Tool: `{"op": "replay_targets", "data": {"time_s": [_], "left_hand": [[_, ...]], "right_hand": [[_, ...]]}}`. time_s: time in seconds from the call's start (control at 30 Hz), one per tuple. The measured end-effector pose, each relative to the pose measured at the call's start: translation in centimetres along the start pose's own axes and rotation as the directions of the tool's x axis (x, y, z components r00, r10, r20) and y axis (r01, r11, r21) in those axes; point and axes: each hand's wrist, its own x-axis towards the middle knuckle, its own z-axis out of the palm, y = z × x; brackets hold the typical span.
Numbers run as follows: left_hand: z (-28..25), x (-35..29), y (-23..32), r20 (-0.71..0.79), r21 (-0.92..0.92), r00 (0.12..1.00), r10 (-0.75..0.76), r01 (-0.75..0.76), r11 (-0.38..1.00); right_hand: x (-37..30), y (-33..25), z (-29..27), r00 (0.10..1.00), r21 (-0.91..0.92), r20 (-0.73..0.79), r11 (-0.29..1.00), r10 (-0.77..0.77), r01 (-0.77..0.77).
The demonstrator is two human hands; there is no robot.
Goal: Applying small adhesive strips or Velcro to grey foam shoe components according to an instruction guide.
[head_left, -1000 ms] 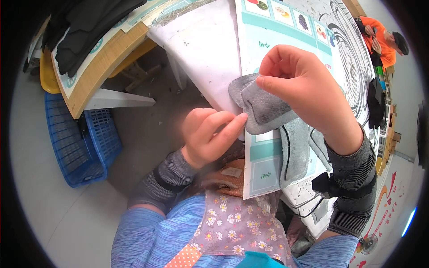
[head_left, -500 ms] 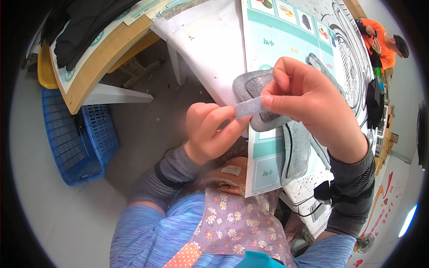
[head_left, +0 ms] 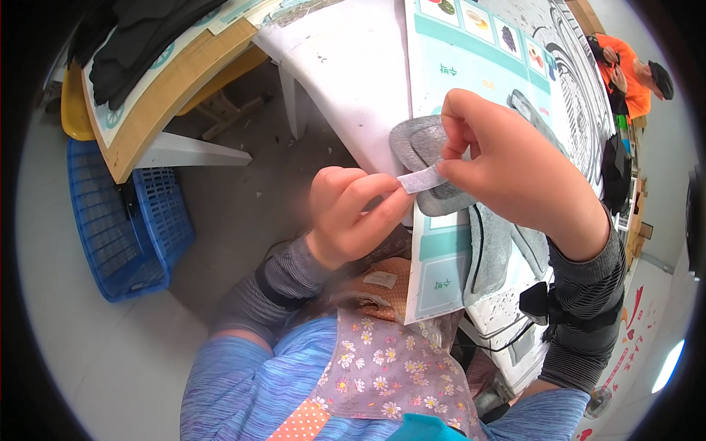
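Note:
A short, pale grey, felt-like strip (head_left: 421, 180) is stretched between my two hands, above the table edge. My left hand (head_left: 351, 213) pinches its left end between thumb and fingers. The strip's other end sits in the pinch of my right hand (head_left: 507, 173), whose other fingers curl inward. Just beneath lies a rounded grey piece (head_left: 415, 136) with dark curved lines, partly covered by my right hand. Closer to me, a longer grey piece (head_left: 489, 253) with a black edge rests on a teal and white printed sheet (head_left: 439, 303).
The white table (head_left: 353, 66) runs away from me, with dark specks on it. To the left stands a wood-edged table (head_left: 165, 110) with black cloth (head_left: 140, 48), and a blue plastic basket (head_left: 110, 235) below. A person in orange (head_left: 625, 70) is at the far right.
Both pinching hands and the strip have shifted slightly to the right. The back of my right hand has turned more toward view, and both hands still hold the strip.

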Motion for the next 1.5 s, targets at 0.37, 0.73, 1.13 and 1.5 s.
{"op": "replay_targets", "data": {"time_s": [0.37, 0.73, 1.13, 1.5], "left_hand": [[0.3, 0.2, -0.3, -0.047, -0.018, 0.999, 0.013, -0.013, 1.000], [0.2, 0.3, -0.2, 0.006, -0.021, 1.000, -0.004, 0.004, 1.000], [0.0, -0.1, 0.0, -0.003, 0.032, 1.000, -0.021, 0.021, 0.999], [0.3, -0.3, 0.0, -0.039, -0.008, 0.999, -0.033, 0.032, 0.999]], "right_hand": [[0.3, 0.6, 0.2, 0.998, -0.083, -0.057, 0.996, -0.014, 0.009], [0.3, 0.8, 0.2, 0.999, -0.087, -0.047, 0.996, 0.011, -0.015], [-1.6, -0.5, 1.9, 0.949, -0.410, -0.201, 0.901, -0.242, 0.143], [-1.8, 0.4, 2.5, 0.896, -0.434, -0.107, 0.831, -0.431, 0.348]]}}
